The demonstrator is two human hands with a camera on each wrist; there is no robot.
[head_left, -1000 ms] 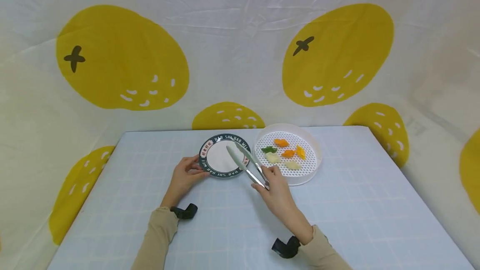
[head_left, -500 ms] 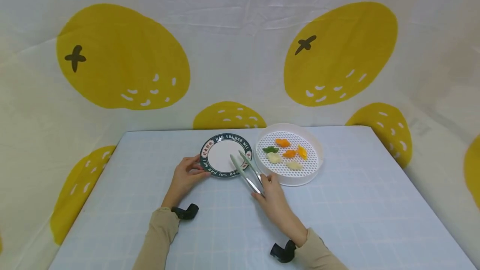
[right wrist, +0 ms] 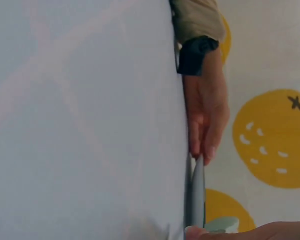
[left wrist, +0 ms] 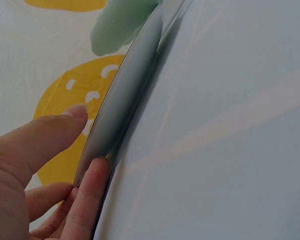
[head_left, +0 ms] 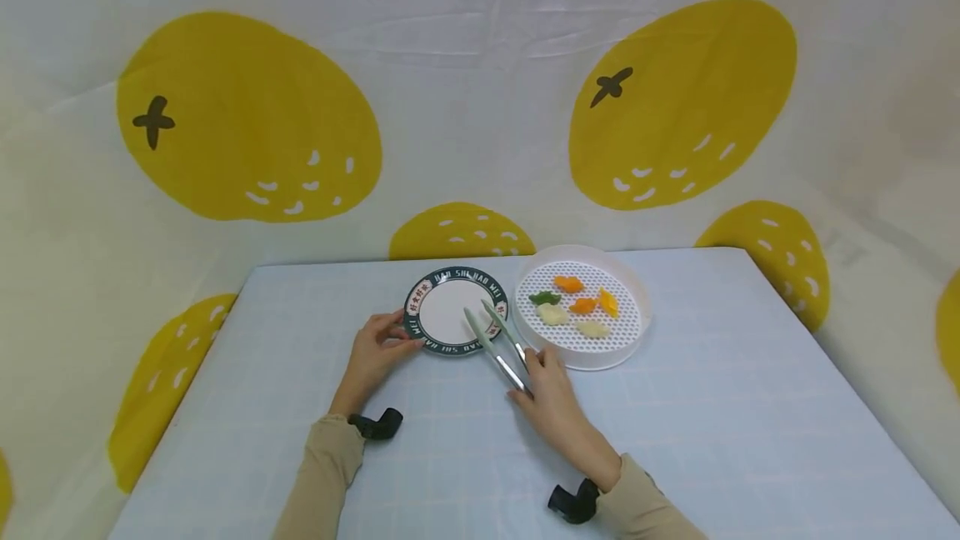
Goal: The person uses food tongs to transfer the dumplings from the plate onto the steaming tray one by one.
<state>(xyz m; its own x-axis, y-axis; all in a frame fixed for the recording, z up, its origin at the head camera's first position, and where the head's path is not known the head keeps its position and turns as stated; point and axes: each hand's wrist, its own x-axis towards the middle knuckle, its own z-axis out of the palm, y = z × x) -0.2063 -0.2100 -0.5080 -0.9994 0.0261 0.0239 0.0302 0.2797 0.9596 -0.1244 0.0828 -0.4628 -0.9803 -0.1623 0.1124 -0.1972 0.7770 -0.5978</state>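
My left hand (head_left: 375,357) holds the near-left rim of a round white plate (head_left: 442,311) with a dark green lettered border. The left wrist view shows the thumb (left wrist: 55,132) above the plate and a finger (left wrist: 87,197) against its underside. My right hand (head_left: 557,411) grips metal tongs (head_left: 501,360) with pale green tips. Those tips point over the plate's right side, spread apart, with nothing visible between them. Right of the plate sits a white perforated steamer tray (head_left: 639,319) bearing several small food pieces: orange (head_left: 582,306), yellow (head_left: 608,302), green (head_left: 545,297) and pale (head_left: 552,314).
A pale checked cloth (head_left: 720,407) covers the table. The plate and tray lie close together near its back edge, before a white hanging sheet (head_left: 480,107) with large yellow fruit prints. Black camera mounts (head_left: 573,502) stick out from both wrists.
My right hand has drawn the tongs slightly back toward me and to the right, still over the plate. The left hand stays at the plate's rim. The food pieces keep their places.
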